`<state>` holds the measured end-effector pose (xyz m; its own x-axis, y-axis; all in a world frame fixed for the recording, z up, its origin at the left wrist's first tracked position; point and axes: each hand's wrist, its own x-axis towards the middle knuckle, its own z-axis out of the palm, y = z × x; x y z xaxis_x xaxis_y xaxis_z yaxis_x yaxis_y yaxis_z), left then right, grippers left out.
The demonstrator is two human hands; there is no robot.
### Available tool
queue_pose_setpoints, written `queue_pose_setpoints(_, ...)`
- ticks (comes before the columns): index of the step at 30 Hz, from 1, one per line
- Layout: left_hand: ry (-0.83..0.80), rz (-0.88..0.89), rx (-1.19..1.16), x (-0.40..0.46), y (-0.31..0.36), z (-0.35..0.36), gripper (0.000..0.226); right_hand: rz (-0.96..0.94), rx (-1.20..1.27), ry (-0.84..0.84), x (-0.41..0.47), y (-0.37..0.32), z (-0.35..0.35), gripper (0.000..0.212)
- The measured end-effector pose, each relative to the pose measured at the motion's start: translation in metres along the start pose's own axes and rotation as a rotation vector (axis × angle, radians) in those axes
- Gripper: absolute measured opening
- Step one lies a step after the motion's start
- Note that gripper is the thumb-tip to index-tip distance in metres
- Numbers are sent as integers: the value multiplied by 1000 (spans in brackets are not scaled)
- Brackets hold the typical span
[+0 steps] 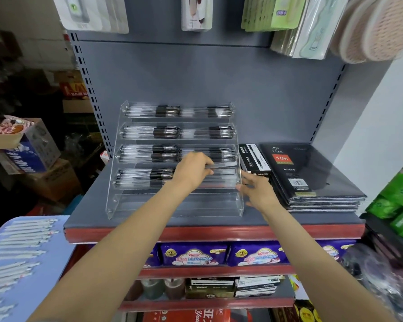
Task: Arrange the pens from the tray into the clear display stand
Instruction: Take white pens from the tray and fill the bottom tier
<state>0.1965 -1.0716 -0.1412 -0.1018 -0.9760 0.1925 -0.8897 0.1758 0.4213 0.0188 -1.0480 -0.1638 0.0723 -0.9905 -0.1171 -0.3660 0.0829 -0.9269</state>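
Observation:
A clear tiered display stand (116, 205) sits on a grey shelf (196, 220). Its upper three tiers are filled with black-gripped pens (165, 132); the fourth tier holds pens on its left half, and the lowest tier looks bare. My left hand (192, 169) pinches a clear pen (221, 165) lying level over the right half of the fourth tier. My right hand (257, 190) has straight fingers touching the stand's right side wall. At lower left, a blue tray (44, 263) holds several clear pens (21, 242) in rows.
A black pen box (254, 159) and a stack of black diaries (312, 175) lie right of the stand. Packaged goods hang above the shelf. Cardboard boxes (33, 154) stand at the left, green packs (400, 196) at the right. Lower shelves hold purple packs (196, 254).

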Motion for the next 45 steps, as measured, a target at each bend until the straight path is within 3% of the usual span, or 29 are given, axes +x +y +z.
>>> queue_pose_setpoints(3,-5,5,17,-3,1,2,30,12,20,-2,1,0,0,49)
queue_pose_setpoints(7,44,62,52,-13,-3,0,22,21,30,-10,2,1,-1,49)
queue_pose_setpoints(20,-4,139,28,-21,-7,-4,23,2,74,6,3,5,0,47)
queue_pose_setpoints(24,-109,124,97,-22,-13,-11,43,8,73,1,4,6,1,49)
queue_pose_setpoints(29,-180,108,192,-20,-12,-7,43,16,59,7,5,7,0,50)
queue_pose_setpoints(45,-96,210,-1,-32,-14,7,37,20,77,16,5,7,2,49)
